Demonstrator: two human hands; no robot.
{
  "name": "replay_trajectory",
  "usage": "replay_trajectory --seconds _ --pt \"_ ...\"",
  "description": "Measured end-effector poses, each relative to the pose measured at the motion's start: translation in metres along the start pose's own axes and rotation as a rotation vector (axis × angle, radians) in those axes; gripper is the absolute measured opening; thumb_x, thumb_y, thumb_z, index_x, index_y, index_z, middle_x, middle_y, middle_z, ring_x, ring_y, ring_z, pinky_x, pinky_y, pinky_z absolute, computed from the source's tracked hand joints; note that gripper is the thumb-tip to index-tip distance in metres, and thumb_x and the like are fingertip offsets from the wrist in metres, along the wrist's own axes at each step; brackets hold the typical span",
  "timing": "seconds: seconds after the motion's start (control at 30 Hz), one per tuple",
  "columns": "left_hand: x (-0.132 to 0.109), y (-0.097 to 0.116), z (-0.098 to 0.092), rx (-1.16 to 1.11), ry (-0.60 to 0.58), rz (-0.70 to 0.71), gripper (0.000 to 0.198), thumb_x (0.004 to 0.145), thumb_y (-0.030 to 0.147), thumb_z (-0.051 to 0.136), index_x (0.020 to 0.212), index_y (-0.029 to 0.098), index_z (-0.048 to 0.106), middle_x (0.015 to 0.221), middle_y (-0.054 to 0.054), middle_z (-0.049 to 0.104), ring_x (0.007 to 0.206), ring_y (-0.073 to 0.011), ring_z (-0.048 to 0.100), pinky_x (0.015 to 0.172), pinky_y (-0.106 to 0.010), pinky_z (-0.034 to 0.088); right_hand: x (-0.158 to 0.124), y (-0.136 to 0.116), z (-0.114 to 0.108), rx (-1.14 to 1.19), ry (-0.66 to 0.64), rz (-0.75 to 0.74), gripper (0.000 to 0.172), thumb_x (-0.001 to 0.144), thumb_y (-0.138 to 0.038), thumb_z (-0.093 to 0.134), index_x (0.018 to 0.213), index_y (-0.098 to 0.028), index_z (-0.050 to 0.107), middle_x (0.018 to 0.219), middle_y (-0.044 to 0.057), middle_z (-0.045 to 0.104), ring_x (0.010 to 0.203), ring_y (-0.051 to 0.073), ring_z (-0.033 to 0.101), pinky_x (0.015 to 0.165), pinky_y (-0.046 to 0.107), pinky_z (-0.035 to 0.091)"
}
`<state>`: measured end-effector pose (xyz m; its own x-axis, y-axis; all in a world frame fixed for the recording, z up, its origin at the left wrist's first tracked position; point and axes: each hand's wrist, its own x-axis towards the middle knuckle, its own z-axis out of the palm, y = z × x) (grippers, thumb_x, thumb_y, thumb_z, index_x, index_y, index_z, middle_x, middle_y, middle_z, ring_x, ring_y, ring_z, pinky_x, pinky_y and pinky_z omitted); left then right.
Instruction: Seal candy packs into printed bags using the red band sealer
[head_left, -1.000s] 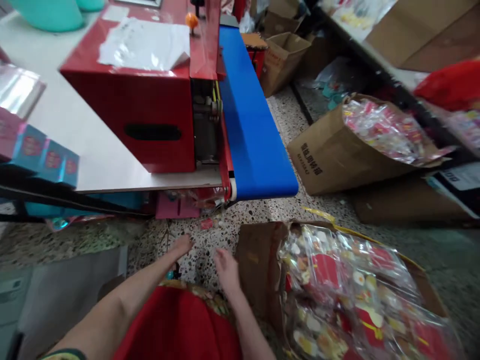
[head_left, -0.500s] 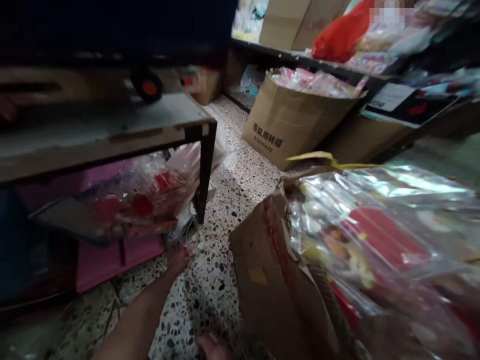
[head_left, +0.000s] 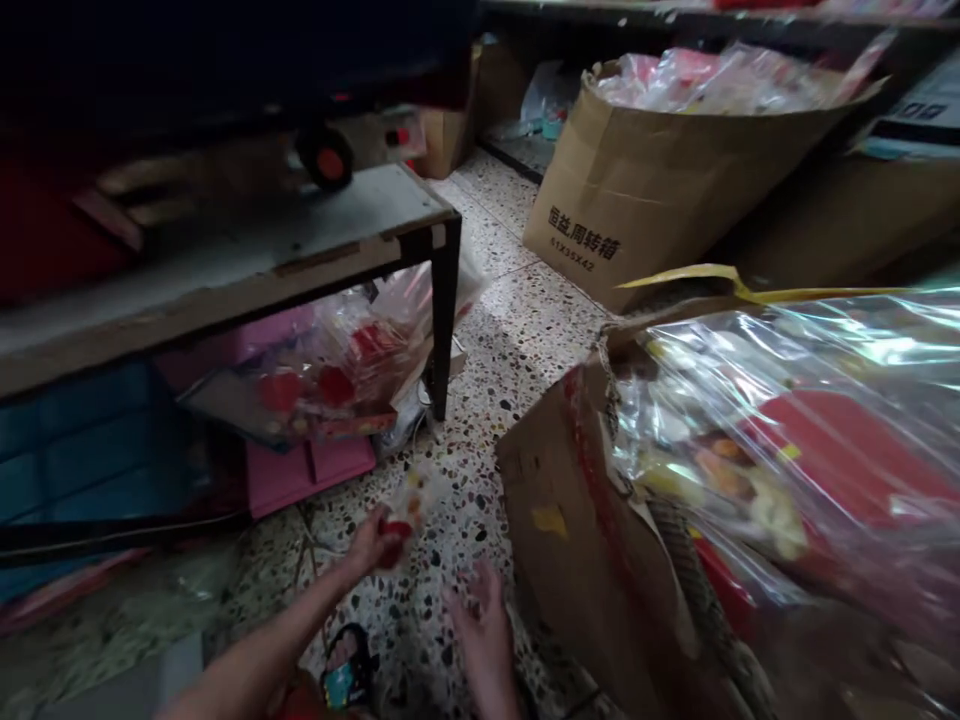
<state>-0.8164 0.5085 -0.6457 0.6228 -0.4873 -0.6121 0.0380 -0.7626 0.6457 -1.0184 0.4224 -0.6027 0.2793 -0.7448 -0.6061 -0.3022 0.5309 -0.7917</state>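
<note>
Brought further into view since the earlier frame is the right hand [head_left: 484,620], and far more is now shown of a small clear packet [head_left: 416,495], earlier seen only as a bit of red at the left hand [head_left: 367,545]. At far left, a blue container [head_left: 90,450] is set under a worn table [head_left: 337,225]. Beside it, a pink tray [head_left: 307,475] is partly covered by clear bags [head_left: 352,350] with red pieces inside. Lower down, a sandalled foot [head_left: 345,665] is planted on the speckled floor [head_left: 487,400]. Above the foot, the packet is gripped at its red end by the left hand, whose fingers are closed on it; its clear end is pointed up and away, blurred. Just to the right, the right hand is held palm up, its fingers parted, loosely curled and empty, near an open cardboard box [head_left: 577,560]. That box is filled with large clear bags [head_left: 817,450] and edged by a yellow strap [head_left: 682,278]. Behind it, a carton [head_left: 660,170] printed 61X35X42 is heaped with more wrapped goods [head_left: 712,80].
</note>
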Motion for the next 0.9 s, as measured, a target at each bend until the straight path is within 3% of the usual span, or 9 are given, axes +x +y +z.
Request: replay_trajectory --seconds 0.07,0.13,0.2,0.27,0.37,0.47,0.6,0.7,0.9 --pt "-0.041 0.005 -0.008 -0.154 -0.056 0.005 0.038 0.058 0.024 0.074 0.091 0.018 0.056 0.079 0.0 0.063 0.076 -0.0183 0.058 0.071 -0.028 0.045 0.012 -0.016 0.023 0.196 -0.036 0.161 0.091 0.05 -0.053 0.085 0.127 -0.018 0.054 0.131 0.017 0.057 0.111 0.034 0.06 0.082 0.039 0.055" --pt "-0.071 0.013 -0.014 -0.383 -0.158 -0.009 0.041 0.056 0.029 0.077 0.092 0.018 0.059 0.08 -0.001 0.065 0.072 -0.0169 0.058 0.068 -0.027 0.046 0.019 -0.035 0.046 0.361 -0.23 0.253 0.079 0.053 -0.053 0.086 0.118 -0.018 0.058 0.119 0.015 0.065 0.102 0.031 0.065 0.08 0.038 0.055" --pt "-0.087 0.023 -0.022 -0.563 -0.226 -0.046 0.046 0.056 0.032 0.081 0.095 0.017 0.061 0.079 -0.001 0.067 0.069 -0.0163 0.059 0.067 -0.027 0.046 0.025 -0.053 0.063 0.476 -0.428 0.263 0.062 0.059 -0.048 0.087 0.107 -0.017 0.064 0.103 0.011 0.071 0.09 0.027 0.068 0.078 0.036 0.055" --pt "-0.092 0.031 -0.033 -0.653 -0.272 -0.084 0.052 0.054 0.03 0.083 0.099 0.017 0.062 0.08 -0.001 0.068 0.068 -0.0159 0.06 0.066 -0.027 0.047 0.032 -0.067 0.072 0.519 -0.475 0.241 0.055 0.055 -0.04 0.091 0.099 -0.017 0.067 0.094 0.008 0.073 0.081 0.023 0.069 0.074 0.033 0.054" --pt "-0.09 0.036 -0.049 -0.677 -0.364 -0.106 0.053 0.055 0.027 0.084 0.102 0.016 0.063 0.08 -0.001 0.068 0.065 -0.014 0.059 0.065 -0.025 0.047 0.046 -0.08 0.074 0.472 -0.417 0.198 0.051 0.045 -0.032 0.094 0.089 -0.017 0.072 0.088 0.006 0.074 0.077 0.019 0.067 0.071 0.028 0.052" --pt "-0.087 0.034 -0.057 -0.647 -0.355 -0.084 0.056 0.057 0.029 0.082 0.107 0.016 0.061 0.086 -0.001 0.069 0.068 -0.0143 0.059 0.067 -0.026 0.047 0.051 -0.088 0.076 0.374 -0.344 0.142 0.046 0.04 -0.03 0.093 0.079 -0.015 0.074 0.086 0.007 0.074 0.078 0.019 0.067 0.076 0.029 0.051" --pt "-0.093 0.04 -0.065 -0.432 -0.215 -0.079 0.055 0.061 0.035 0.076 0.111 0.018 0.059 0.091 -0.002 0.068 0.072 -0.0161 0.058 0.066 -0.026 0.047 0.039 -0.1 0.081 0.284 -0.164 0.026 0.037 0.041 -0.03 0.09 0.07 -0.015 0.072 0.082 0.007 0.074 0.079 0.021 0.067 0.081 0.034 0.051" --pt "-0.102 0.05 -0.08 -0.172 -0.1 -0.014 0.043 0.064 0.036 0.073 0.102 0.019 0.063 0.088 0.0 0.067 0.08 -0.0182 0.058 0.072 -0.026 0.046 0.029 -0.11 0.075 0.212 -0.109 -0.061 0.033 0.043 -0.033 0.089 0.063 -0.015 0.068 0.079 0.007 0.073 0.081 0.023 0.067 0.083 0.036 0.051" --pt "-0.115 0.073 -0.119 -0.045 0.073 -0.094 0.039 0.066 0.041 0.069 0.096 0.018 0.062 0.079 -0.001 0.066 0.076 -0.02 0.059 0.068 -0.027 0.045 0.033 -0.13 0.046 0.418 0.132 0.065 0.05 0.038 -0.05 0.092 0.061 -0.016 0.063 0.065 0.002 0.069 0.071 0.019 0.066 0.081 0.034 0.054"
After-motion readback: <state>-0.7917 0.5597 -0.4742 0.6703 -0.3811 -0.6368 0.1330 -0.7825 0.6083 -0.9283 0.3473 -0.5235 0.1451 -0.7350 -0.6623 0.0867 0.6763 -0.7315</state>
